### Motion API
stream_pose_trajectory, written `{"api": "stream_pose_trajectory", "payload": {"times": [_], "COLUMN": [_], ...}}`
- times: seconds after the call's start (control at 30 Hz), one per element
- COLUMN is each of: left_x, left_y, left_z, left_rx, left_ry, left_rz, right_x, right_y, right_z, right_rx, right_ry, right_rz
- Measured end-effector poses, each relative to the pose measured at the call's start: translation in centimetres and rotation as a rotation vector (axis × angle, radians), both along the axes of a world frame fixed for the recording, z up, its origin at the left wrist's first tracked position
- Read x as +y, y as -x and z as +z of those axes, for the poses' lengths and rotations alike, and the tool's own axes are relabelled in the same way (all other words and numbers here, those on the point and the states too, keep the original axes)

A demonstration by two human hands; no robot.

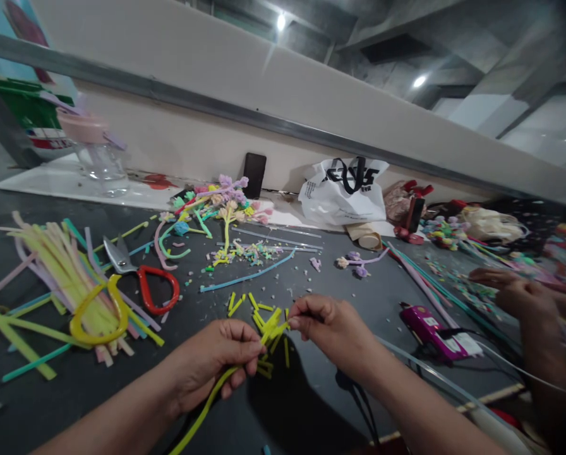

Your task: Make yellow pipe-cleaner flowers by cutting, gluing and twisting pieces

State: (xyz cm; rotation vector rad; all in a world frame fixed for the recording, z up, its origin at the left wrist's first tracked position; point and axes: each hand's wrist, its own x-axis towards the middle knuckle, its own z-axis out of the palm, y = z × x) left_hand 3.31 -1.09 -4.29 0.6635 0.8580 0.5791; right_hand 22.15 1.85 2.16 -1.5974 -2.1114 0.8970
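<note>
My left hand is closed on a long yellow strip that trails down toward the bottom edge. At the strip's upper end, short yellow pieces fan out between my two hands. The fingers of my right hand are pinched together at the right side of this fan; what sits between the fingertips is too small to make out. More short yellow pieces lie loose on the dark table behind and below the fan.
Scissors with red and yellow handles rest on a bundle of pastel strips at left. Colourful flower pieces lie behind. A purple device with a cable is at right, near another person's hands.
</note>
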Motion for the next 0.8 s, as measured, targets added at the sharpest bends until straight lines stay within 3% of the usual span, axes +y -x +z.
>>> {"api": "stream_pose_trajectory", "payload": {"times": [0.8], "left_x": [-0.09], "left_y": [-0.04], "left_z": [-0.08], "left_rx": [0.012], "left_ry": [-0.006], "left_rz": [-0.021], "right_x": [0.73], "right_y": [0.81], "right_z": [0.07], "right_rx": [-0.186], "right_ry": [-0.06], "right_rz": [0.043]}}
